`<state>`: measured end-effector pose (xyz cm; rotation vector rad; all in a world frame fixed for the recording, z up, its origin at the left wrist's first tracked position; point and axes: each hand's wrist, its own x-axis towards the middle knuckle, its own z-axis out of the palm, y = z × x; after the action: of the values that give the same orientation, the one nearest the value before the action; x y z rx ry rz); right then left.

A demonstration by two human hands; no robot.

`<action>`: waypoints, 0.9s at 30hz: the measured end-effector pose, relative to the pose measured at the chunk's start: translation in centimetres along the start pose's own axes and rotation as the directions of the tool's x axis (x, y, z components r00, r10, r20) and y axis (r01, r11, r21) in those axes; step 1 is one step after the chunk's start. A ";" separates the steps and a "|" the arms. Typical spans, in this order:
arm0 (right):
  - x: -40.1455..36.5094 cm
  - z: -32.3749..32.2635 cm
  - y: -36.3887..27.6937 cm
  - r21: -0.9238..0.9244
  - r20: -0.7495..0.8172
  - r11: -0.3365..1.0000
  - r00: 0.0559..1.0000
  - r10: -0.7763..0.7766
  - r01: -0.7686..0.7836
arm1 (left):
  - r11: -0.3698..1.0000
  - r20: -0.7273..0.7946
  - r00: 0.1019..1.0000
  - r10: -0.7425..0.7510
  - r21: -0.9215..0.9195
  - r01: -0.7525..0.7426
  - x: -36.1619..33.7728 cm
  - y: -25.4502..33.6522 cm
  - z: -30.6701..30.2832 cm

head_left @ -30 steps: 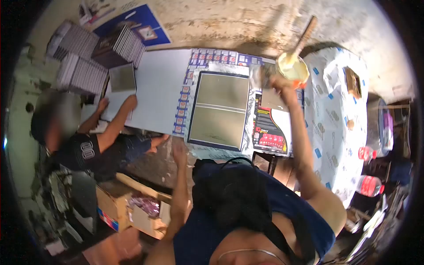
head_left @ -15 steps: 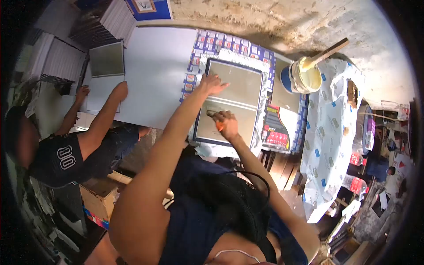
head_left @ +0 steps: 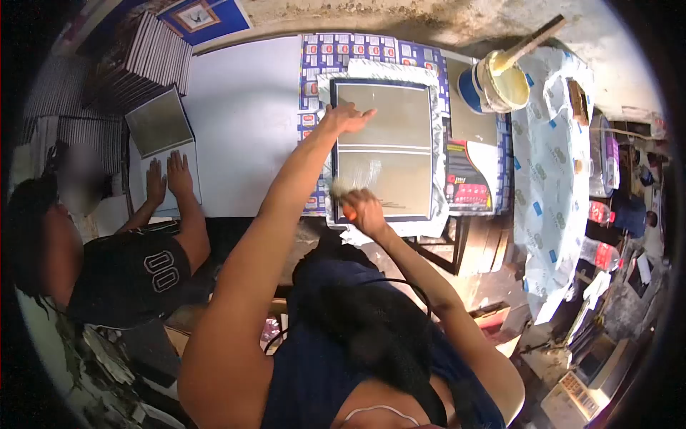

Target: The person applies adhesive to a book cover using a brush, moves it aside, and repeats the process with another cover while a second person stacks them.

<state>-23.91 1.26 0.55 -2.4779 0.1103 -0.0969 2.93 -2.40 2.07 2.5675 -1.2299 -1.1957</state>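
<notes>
A dark-bordered cover sheet with two grey-brown panels (head_left: 400,114) lies on white paper over the table. My left hand (head_left: 346,119) rests on its left edge near the upper panel, fingers spread, holding nothing. Over the lower left part of the sheet, my right hand (head_left: 364,213) is closed around a brush (head_left: 343,190) with an orange handle and pale bristles. The bristles reach the sheet's left border. Whitish wet streaks (head_left: 368,175) show on the lower panel, to the right of the brush.
A bucket (head_left: 500,86) of pale paste with a stick stands at the back right, beside a plastic-covered surface (head_left: 547,179). At the left, a co-worker's hands (head_left: 168,177) press a white sheet below a grey panel (head_left: 161,121). Book stacks (head_left: 153,53) stand behind.
My right hand has moved the brush down and left to the sheet's border, leaving whitish streaks. The co-worker's hands now lie flat, side by side. The camera view has shifted.
</notes>
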 end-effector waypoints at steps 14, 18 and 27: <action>-2.0 2.5 -1.0 0.036 -0.129 0.999 0.991 -0.026 0.031 | 0.999 0.018 1.000 0.000 -0.039 0.001 0.2 0.0 1.3; -4.6 -1.7 -3.0 0.142 -0.080 0.989 0.997 -0.022 0.033 | 1.000 -0.015 1.000 -0.020 -0.019 0.020 0.1 -0.1 1.7; 0.3 1.1 4.3 -0.082 -0.262 0.995 0.964 0.041 -0.065 | 0.998 -0.038 0.999 -0.036 0.054 0.038 0.6 0.6 2.6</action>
<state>-23.71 -1.48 -2.92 -2.5382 0.2988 -0.4033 1.05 -2.48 0.07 2.6499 -1.2300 -1.1316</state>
